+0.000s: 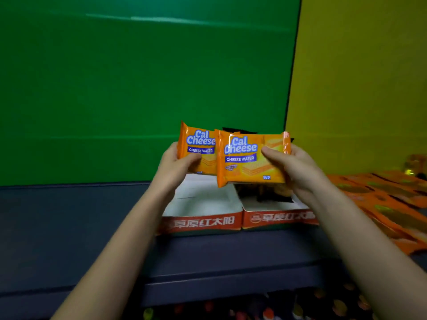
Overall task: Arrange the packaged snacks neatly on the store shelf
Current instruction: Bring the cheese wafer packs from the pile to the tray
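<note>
Two orange cheese wafer packs are up in the air in front of me, over the open boxes on the shelf (69,215). My left hand (178,165) grips the left pack (198,146) by its left side, thumb on the front and fingers tucked behind. My right hand (293,167) grips the right pack (251,158) by its right side the same way. The right pack sits a bit in front of the left pack and covers its edge.

I think these packs are very light. The shiny wrapper looks slippery and crinkly, and the wafers inside will likely snap if I squeeze hard. So I want to hold each one by its sides, flat and gentle, not by the thin wavy ends.

Below them the left box (201,222) looks white inside. The right box (279,218) has some dark packs at its far end. More orange packets (381,199) lie flat on the shelf to the right.
</note>
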